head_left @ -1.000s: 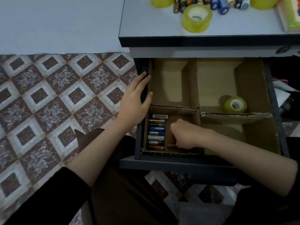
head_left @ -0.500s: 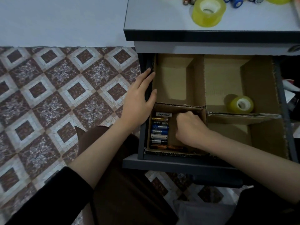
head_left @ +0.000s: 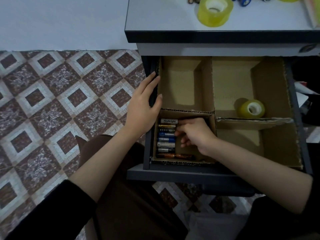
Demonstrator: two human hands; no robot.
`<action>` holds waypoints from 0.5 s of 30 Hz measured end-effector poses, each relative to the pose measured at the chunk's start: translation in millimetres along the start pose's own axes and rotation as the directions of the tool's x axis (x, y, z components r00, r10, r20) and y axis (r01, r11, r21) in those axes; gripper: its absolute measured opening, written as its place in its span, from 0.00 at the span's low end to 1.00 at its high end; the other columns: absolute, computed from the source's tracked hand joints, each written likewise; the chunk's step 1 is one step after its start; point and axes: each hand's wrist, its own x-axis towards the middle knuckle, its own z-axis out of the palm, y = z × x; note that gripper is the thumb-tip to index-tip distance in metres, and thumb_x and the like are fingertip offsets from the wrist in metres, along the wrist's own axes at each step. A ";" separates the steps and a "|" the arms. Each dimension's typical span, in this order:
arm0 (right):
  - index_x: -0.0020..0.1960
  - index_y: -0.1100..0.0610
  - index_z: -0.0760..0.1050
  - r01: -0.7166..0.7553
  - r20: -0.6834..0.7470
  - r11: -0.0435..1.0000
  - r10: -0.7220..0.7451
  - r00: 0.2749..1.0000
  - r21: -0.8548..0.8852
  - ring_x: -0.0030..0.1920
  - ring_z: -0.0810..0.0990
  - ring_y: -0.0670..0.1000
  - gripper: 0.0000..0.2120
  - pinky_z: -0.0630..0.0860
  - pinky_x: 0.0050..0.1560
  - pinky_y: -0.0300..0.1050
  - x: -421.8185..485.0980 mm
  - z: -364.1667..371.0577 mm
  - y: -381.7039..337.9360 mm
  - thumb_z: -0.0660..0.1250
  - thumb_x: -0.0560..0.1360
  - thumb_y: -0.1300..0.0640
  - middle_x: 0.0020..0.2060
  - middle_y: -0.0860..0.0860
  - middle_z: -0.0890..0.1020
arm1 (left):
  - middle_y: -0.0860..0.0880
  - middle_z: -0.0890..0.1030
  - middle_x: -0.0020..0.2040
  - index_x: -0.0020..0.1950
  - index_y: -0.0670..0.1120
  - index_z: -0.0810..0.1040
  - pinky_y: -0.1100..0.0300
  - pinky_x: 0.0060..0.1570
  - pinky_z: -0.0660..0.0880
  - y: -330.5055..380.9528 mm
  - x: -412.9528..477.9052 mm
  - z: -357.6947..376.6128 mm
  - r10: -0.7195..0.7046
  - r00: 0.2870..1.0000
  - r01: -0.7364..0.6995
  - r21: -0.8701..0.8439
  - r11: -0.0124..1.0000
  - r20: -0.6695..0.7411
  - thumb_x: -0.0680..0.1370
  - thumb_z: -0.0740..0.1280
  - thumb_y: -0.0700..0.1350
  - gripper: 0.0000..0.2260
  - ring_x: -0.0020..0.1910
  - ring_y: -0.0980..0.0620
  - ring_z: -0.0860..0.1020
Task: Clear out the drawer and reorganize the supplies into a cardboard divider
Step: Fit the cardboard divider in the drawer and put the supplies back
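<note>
The dark drawer (head_left: 181, 175) stands pulled out and holds a cardboard divider (head_left: 207, 84) with several compartments. Several batteries (head_left: 166, 139) lie in a row at the left of the near-left compartment, an orange one nearest the front. My right hand (head_left: 195, 134) is inside that compartment, its bent fingertips touching the batteries' right ends. My left hand (head_left: 142, 108) rests on the drawer's left wall, fingers straight along it and thumb over the cardboard edge. A yellow tape roll (head_left: 251, 109) lies in the far-right compartment.
On the white desk top (head_left: 164, 18) above the drawer sit a larger yellow tape roll (head_left: 213, 11) and more batteries (head_left: 242, 0) at the frame's top edge. Patterned floor tiles lie to the left. My knees are just under the drawer front.
My right hand moved from the front of the battery compartment up toward its back and now touches the battery ends. The left hand stayed on the drawer wall. The view shifted slightly.
</note>
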 end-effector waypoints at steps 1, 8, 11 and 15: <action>0.65 0.61 0.72 -0.004 0.004 1.000 0.004 1.000 -0.001 0.29 0.71 0.48 0.16 0.74 0.27 0.39 -0.6 -0.4 0.1 0.58 0.79 0.66 0.38 0.54 0.78 | 0.50 0.66 0.72 0.71 0.44 0.68 0.57 0.67 0.67 0.0 -0.1 0.1 0.000 1.000 0.000 -0.001 1.000 -0.001 0.78 0.61 0.44 0.20 0.69 0.57 0.64; 0.66 0.59 0.72 -0.005 -0.021 1.000 0.005 1.000 0.006 0.30 0.72 0.48 0.17 0.75 0.27 0.39 -0.9 -0.2 3.4 0.57 0.79 0.66 0.39 0.53 0.79 | 0.51 0.65 0.72 0.71 0.45 0.67 0.68 0.66 0.63 -0.2 -0.5 -0.2 -0.008 1.000 0.008 0.010 1.000 0.002 0.79 0.61 0.44 0.20 0.69 0.60 0.63; 0.62 0.60 0.74 -0.051 -0.012 0.997 0.052 0.999 0.052 0.33 0.74 0.49 0.14 0.77 0.31 0.40 0.4 -1.4 3.4 0.58 0.79 0.66 0.42 0.55 0.78 | 0.52 0.65 0.73 0.71 0.45 0.67 0.76 0.64 0.58 -0.5 -0.7 -0.1 -0.014 1.000 0.014 0.011 1.000 0.010 0.79 0.61 0.43 0.20 0.68 0.63 0.61; 0.59 0.62 0.73 -0.109 0.011 0.985 0.108 0.994 0.137 0.38 0.76 0.50 0.11 0.76 0.28 0.38 2.5 3.9 6.8 0.59 0.79 0.64 0.53 0.60 0.78 | 0.52 0.65 0.73 0.71 0.45 0.67 0.69 0.65 0.62 0.5 -0.6 -0.6 -0.018 1.000 0.018 0.013 1.000 0.013 0.78 0.60 0.45 0.21 0.68 0.62 0.62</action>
